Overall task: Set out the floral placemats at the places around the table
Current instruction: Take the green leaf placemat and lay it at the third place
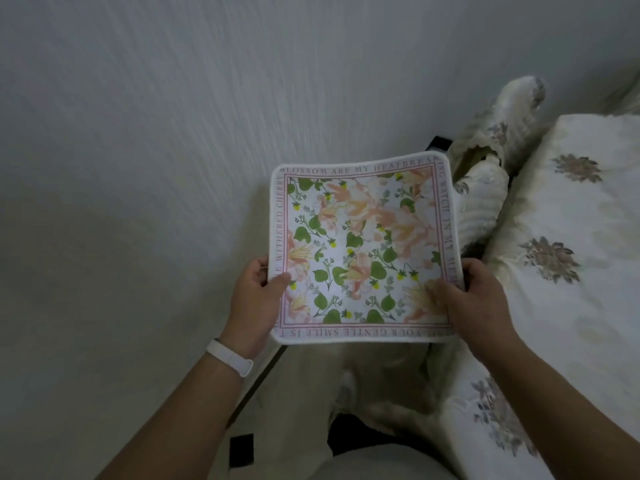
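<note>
A square floral placemat, white-edged with pink flowers, green leaves and a lettered border, is held flat in the air in front of me. My left hand pinches its left edge near the lower corner, thumb on top. On the opposite side, my right hand grips the lower right corner the same way. The table, covered in a cream cloth with embroidered flowers, lies to the right of the mat. The mat hangs beside the table, over the floor.
A plain pale wall fills the left and top. A chair with a cream frilled cover stands tucked against the table just beyond the mat. A white band sits on my left wrist. Pale floor shows below.
</note>
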{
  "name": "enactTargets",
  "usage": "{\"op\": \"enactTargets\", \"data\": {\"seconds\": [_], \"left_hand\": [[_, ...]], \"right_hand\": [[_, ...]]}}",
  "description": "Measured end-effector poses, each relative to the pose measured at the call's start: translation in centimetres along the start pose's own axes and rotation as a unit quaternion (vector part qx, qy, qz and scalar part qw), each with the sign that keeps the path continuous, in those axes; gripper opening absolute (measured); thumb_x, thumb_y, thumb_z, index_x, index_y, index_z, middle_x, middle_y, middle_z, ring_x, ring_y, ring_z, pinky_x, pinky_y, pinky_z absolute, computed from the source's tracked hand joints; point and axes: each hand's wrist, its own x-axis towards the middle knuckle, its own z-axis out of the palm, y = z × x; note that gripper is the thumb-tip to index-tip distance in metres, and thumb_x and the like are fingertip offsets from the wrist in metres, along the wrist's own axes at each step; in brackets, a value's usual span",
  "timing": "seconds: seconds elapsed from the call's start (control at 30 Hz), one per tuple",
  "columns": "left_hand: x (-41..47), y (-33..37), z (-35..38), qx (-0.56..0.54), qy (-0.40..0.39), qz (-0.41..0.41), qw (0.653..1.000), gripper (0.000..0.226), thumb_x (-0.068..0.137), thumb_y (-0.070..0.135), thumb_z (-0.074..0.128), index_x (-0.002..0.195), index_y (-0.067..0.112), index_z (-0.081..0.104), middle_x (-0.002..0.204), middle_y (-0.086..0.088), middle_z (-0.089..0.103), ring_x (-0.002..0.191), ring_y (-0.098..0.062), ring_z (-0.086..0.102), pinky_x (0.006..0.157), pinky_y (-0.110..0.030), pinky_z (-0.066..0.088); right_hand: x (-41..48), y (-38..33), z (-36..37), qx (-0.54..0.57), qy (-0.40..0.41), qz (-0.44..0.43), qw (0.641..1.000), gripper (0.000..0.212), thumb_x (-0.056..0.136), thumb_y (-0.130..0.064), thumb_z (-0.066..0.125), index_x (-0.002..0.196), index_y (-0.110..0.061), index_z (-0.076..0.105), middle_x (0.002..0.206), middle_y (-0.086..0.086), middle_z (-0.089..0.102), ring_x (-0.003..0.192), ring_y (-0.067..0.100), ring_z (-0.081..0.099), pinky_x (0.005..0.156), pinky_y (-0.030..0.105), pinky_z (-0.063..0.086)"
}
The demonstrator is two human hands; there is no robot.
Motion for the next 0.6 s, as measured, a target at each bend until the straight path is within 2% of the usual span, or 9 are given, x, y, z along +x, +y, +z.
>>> {"op": "enactTargets", "data": {"seconds": [0.07,0.3,0.5,0.6], "left_hand": [[3.1,1.4,1.3,0.009,-0.016,-0.010,1.000,0.016,0.092,0.003,0.060,0.106,0.012,0.062,0.099,-0.004,0.075,0.084,-0.021,0.075,0.069,-0.040,0.061],[12.1,6.0,6.4,0.016,-0.079,-0.002,0.997,0.020,0.092,0.002,0.061,0.109,0.010,0.062,0.101,-0.005,0.076,0.087,-0.024,0.074,0.072,-0.043,0.061],[16.9,8.9,13.2,0.021,-0.166,-0.032,0.985,0.017,0.092,0.002,0.059,0.108,0.009,0.062,0.097,-0.010,0.076,0.081,-0.028,0.075,0.065,-0.042,0.061],[19.2,10.1,17.6,0.022,-0.224,-0.041,0.973,0.015,0.091,0.000,0.060,0.104,0.007,0.063,0.094,-0.012,0.077,0.077,-0.031,0.075,0.061,-0.041,0.060]], "right_hand": [[2.5,-0.6,0.2,0.006,0.012,0.015,1.000,0.020,0.084,-0.010,0.069,0.097,-0.023,0.060,0.095,-0.001,0.069,0.082,0.017,0.068,0.068,0.034,0.056],[9.9,-3.4,-0.3,0.018,0.060,0.037,0.997,0.018,0.086,-0.008,0.066,0.102,-0.016,0.061,0.094,-0.003,0.069,0.082,0.015,0.068,0.061,0.027,0.051],[12.0,-4.0,-3.4,0.019,0.142,0.068,0.987,0.023,0.086,-0.011,0.067,0.091,-0.032,0.059,0.091,-0.007,0.070,0.080,0.016,0.069,0.068,0.036,0.056],[12.8,-3.3,-5.1,0.037,0.200,0.103,0.974,0.021,0.085,-0.009,0.067,0.096,-0.025,0.062,0.091,-0.005,0.071,0.077,0.017,0.070,0.062,0.033,0.055]]}}
